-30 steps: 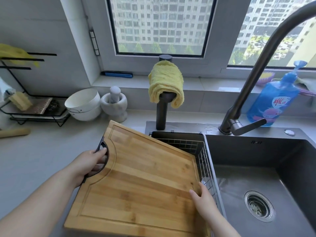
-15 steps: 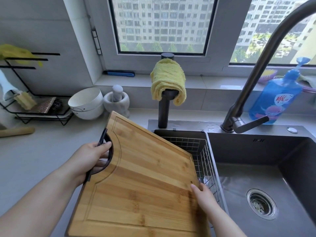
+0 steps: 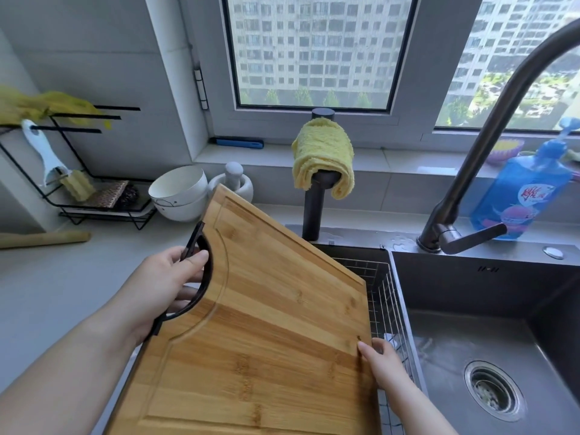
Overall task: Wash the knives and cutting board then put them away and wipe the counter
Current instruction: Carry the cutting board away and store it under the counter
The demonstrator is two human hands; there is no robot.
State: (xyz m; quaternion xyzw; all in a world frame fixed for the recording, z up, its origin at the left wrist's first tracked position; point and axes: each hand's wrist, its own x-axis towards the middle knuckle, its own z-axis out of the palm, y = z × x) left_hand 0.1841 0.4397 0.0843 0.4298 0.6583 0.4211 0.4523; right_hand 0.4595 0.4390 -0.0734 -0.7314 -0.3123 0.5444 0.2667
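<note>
At frame centre the tilted cutting board [image 3: 266,324], its bottom cut off, hides part of the wire basket [image 3: 379,287], while the left hand [image 3: 163,287] curls round its black handle [image 3: 195,237] and the right hand [image 3: 381,361] grips its right edge, fingers hidden beneath.

Grey counter [image 3: 62,277]; on it white bowls [image 3: 179,196], mortar [image 3: 245,185], wire rack [image 3: 138,220], rolling pin [image 3: 44,238]

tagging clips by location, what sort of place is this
Likely a home kitchen: a sink with faucet, a soap bottle, and a cutting board.
</note>
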